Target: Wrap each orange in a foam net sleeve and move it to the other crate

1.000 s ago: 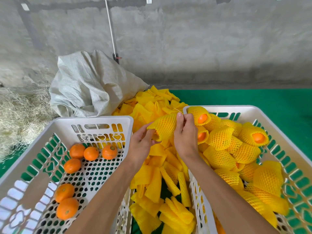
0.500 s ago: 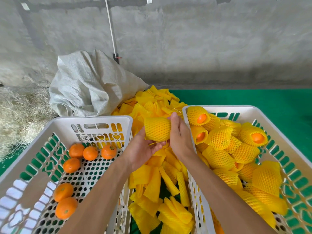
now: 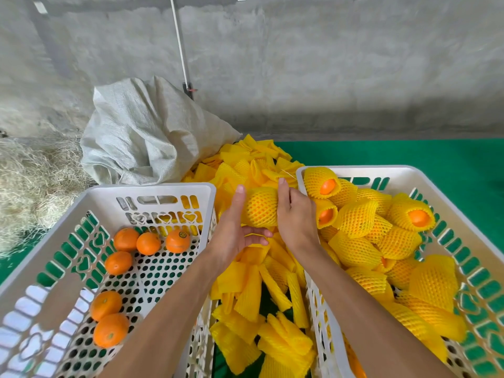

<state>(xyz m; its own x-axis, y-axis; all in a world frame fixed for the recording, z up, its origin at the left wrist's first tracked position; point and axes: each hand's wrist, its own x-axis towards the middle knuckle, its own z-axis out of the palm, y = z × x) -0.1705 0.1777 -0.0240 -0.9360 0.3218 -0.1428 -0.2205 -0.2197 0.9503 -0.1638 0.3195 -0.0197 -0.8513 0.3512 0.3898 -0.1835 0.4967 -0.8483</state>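
Head-worn view, steeply down, near two crates

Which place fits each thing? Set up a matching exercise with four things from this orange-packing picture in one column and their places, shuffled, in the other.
Things
1. bare oranges
2. sleeved orange
3. empty foam sleeves
4. white sack

Places
A. piled on the floor between the two crates
B. behind the left crate, against the wall
C. between the left hand and right hand
D. inside the left crate

Pairs: 1-D, 2-C, 3-A, 4-B
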